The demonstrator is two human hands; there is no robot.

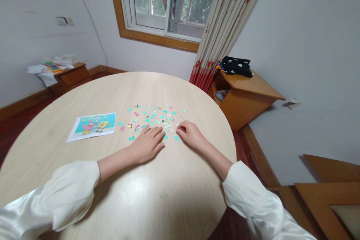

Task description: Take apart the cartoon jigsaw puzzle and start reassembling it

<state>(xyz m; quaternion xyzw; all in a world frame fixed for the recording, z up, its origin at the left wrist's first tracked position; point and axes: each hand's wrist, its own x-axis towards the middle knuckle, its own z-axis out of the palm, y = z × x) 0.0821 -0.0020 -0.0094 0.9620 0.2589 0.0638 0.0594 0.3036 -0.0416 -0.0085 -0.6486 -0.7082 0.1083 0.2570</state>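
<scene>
Several small puzzle pieces point(153, 116), mostly turquoise with some pink, lie scattered on the round pale wooden table point(118, 180). My left hand point(147, 143) rests flat on the table at the near edge of the scatter, fingers stretched out and close together. My right hand point(190, 134) sits just to its right, fingers curled with the tips pressed to the table beside a piece; what they pinch, if anything, is too small to make out. A cartoon reference picture point(92, 125) lies flat to the left of the pieces.
A wooden side cabinet point(244, 95) with a dark folded cloth point(235, 66) stands beyond the table's right side, by the curtain point(225, 26). A low wooden drawer unit point(73, 75) with papers is at the far left. More wooden furniture point(329, 191) shows at bottom right.
</scene>
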